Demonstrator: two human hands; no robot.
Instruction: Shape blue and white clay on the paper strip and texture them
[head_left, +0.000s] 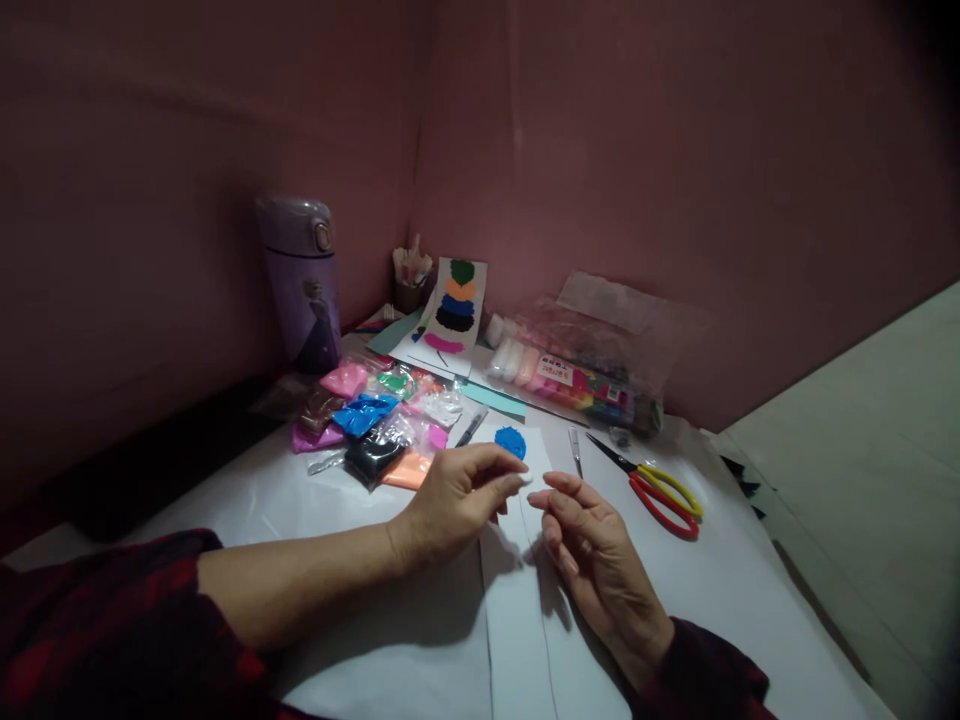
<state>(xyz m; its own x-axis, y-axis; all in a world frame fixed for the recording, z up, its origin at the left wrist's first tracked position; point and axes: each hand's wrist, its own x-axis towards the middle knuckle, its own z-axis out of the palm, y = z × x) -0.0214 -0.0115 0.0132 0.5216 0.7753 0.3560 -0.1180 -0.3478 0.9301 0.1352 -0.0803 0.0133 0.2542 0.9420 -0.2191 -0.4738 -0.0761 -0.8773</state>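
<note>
My left hand (461, 497) pinches a small white bit (527, 480), probably modelling clay, between thumb and fingertips. Facing it from the right, my right hand (592, 550) has its fingers loosely curled and apart, its fingertips close to the white bit; I see nothing held in it. Below both hands lies a long white paper strip (517, 620) with a line drawn down it. A round patch of blue clay (510, 443) is spread on the strip's far end, just beyond my left fingertips.
Bags of coloured clay (367, 415) are heaped at left, by a purple tumbler (304, 285). Scissors (652, 490) and a slim tool (575, 452) lie at right, a dark pen (472, 427) nearer the heap. Behind are a colour-patched card (454, 310) and a clay pack (577, 385).
</note>
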